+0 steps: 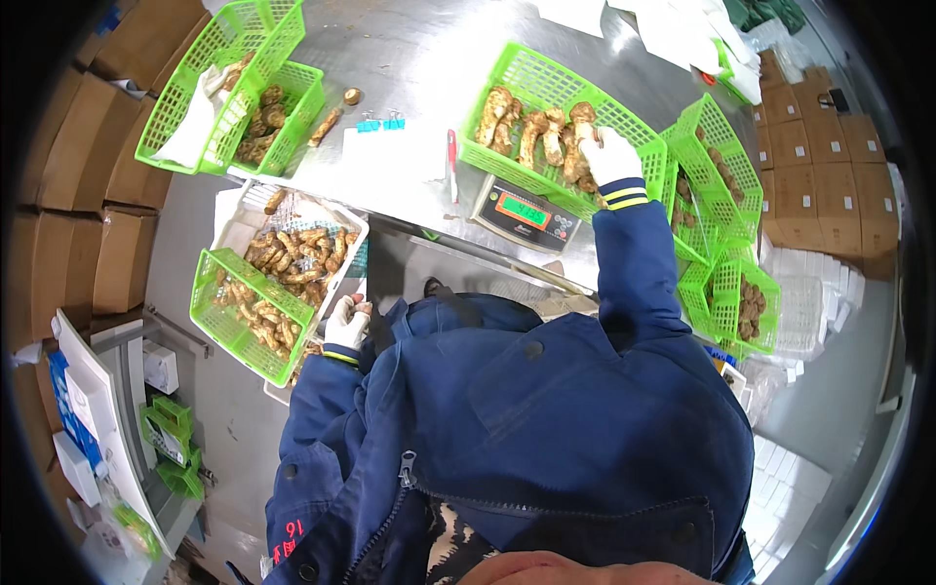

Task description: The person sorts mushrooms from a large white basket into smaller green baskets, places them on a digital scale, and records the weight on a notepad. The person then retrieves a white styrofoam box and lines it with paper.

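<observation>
My right hand (613, 156), in a white glove, reaches into a green plastic basket (563, 77) and grips a brown-and-cream mushroom (583, 117) at the right end of a row. Several more mushrooms (532, 137) lie in that basket, which rests on a digital scale (525, 213) with a lit display. Low beside my body, my left hand (347, 323) has its fingers curled near the edge of a white crate (356, 252); whether it holds anything is unclear. Many mushrooms (292, 256) fill this crate, and a green basket (212, 314) with more overlaps its near side.
Green baskets (164, 131) stand at the steel table's (417, 44) left corner. Near them lie a loose mushroom (325, 126), white paper (395, 157) with blue binder clips and a red-and-white pen (453, 164). More baskets (738, 168) stand right. Cardboard boxes (88, 139) line the left side.
</observation>
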The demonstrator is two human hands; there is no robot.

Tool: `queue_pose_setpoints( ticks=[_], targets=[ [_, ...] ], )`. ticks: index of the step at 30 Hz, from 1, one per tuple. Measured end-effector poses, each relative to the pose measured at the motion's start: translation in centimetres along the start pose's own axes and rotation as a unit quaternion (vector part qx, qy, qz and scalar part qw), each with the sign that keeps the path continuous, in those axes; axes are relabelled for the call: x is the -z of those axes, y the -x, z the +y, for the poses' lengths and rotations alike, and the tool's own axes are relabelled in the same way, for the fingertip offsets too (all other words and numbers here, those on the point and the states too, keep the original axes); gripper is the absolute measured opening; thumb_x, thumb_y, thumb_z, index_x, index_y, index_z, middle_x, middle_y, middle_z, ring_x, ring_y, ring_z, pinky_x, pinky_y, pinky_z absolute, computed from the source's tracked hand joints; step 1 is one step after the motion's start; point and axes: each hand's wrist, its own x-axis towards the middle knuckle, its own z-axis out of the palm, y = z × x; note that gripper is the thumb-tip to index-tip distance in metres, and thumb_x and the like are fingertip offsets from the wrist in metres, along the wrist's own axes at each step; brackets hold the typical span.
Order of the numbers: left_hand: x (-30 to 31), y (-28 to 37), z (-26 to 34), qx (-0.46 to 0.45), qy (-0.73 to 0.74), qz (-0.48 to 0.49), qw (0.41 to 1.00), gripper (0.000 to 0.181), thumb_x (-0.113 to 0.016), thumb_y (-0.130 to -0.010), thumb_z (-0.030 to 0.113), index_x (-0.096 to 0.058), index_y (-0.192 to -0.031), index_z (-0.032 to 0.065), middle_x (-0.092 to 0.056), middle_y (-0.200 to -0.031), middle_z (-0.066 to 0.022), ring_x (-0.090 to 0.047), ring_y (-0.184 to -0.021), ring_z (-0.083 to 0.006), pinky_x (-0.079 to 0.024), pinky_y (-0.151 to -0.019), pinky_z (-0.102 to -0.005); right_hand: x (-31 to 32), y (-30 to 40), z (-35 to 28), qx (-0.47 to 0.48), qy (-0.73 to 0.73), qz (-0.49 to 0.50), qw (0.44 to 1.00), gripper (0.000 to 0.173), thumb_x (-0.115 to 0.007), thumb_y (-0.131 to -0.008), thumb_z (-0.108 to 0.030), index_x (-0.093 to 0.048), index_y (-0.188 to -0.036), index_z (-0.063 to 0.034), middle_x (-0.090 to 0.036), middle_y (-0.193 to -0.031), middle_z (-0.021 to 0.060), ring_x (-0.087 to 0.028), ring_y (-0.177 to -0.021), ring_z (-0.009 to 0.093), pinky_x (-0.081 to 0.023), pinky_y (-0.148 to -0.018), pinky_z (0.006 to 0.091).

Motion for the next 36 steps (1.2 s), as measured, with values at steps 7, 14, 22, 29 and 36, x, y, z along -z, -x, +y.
queue_pose_setpoints(
  ticks=[7, 14, 22, 29, 36],
  targets=[
    [-0.1, -0.3, -0.6, 0.041, -0.018, -0.034, 0.998, 0.03, -0.057, -0.082, 0.004, -0.05, -0.111, -0.0012, -0.059, -0.086, -0.0005, -0.049, -0.072, -0.0043, -0.039, -0.063, -0.0165, 4.4, 3.3, -4.5, 0.092, -0.266, 0.059, 0.958, 0.02, -0.051, -0.086, -0.01, -0.061, -0.098, 0.0022, -0.059, -0.071, 0.003, -0.052, -0.06, 0.008, -0.043, -0.058, 0.0214],
    [-0.5, 1.3, -0.9, 0.031, 0.021, -0.003, 0.999, 0.028, -0.053, -0.084, 0.003, -0.048, -0.111, -0.0034, -0.059, -0.091, -0.0046, -0.053, -0.076, -0.0069, -0.043, -0.07, -0.0185, 0.5, 8.4, -12.4, 0.442, -0.176, 0.004, 0.879, 0.008, -0.062, -0.076, -0.014, -0.06, -0.073, -0.0064, -0.057, -0.065, 0.0066, -0.057, -0.058, 0.024, -0.045, -0.051, 0.0331],
    [0.4, 3.7, -2.6, 0.045, 0.077, 0.014, 0.996, 0.029, -0.051, -0.085, 0.002, -0.047, -0.113, -0.0033, -0.058, -0.091, -0.0071, -0.055, -0.074, -0.0092, -0.046, -0.063, -0.0187, -8.4, 17.4, -18.9, 0.526, -0.308, -0.366, 0.704, 0.024, -0.053, -0.083, -0.033, -0.068, -0.083, -0.0138, -0.065, -0.076, 0.0092, -0.06, -0.066, 0.027, -0.048, -0.059, 0.0358],
    [0.4, 5.6, -3.6, 0.069, 0.142, 0.053, 0.986, 0.03, -0.049, -0.085, 0.002, -0.045, -0.115, -0.0031, -0.059, -0.096, -0.0084, -0.056, -0.075, -0.01, -0.047, -0.064, -0.0191, -8.6, 17.9, -19.7, 0.506, -0.312, -0.439, 0.674, 0.023, -0.051, -0.083, -0.034, -0.066, -0.083, -0.016, -0.064, -0.076, 0.0079, -0.06, -0.066, 0.029, -0.048, -0.06, 0.0394],
    [2.5, 5.5, -6.1, 0.025, 0.043, 0.022, 0.999, 0.034, -0.057, -0.083, 0.01, -0.048, -0.112, -0.0028, -0.06, -0.097, -0.0083, -0.057, -0.088, -0.0134, -0.045, -0.081, -0.0256, -10.0, 19.2, -21.9, 0.611, -0.301, -0.353, 0.642, 0.016, -0.055, -0.082, -0.026, -0.06, -0.073, -0.0133, -0.06, -0.07, 0.0055, -0.057, -0.057, 0.024, -0.044, -0.049, 0.0349]
  ],
)
